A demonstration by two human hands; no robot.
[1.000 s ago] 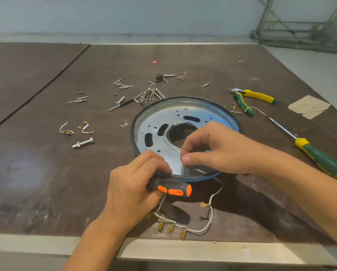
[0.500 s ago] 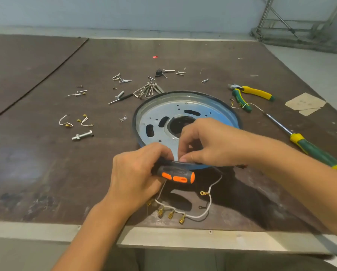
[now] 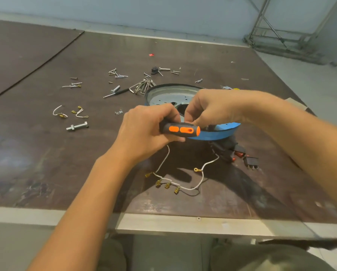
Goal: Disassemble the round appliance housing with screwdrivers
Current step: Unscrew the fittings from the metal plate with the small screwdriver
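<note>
Dark brown table (image 3: 46, 163) carries the round housing (image 3: 167, 94) at its centre, near blue rim raised. The left hand (image 3: 144, 132) grips the orange-and-black screwdriver (image 3: 181, 131) against that rim. The right hand (image 3: 212, 108) curls its fingers just beside it, perhaps pinching something; whether it holds anything cannot be told. White wires (image 3: 183, 187) trail beneath.

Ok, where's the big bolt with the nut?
Head view, left side: the bolt lies on the table, left of the left hand, just nearer than the short white wire offcuts.
</note>
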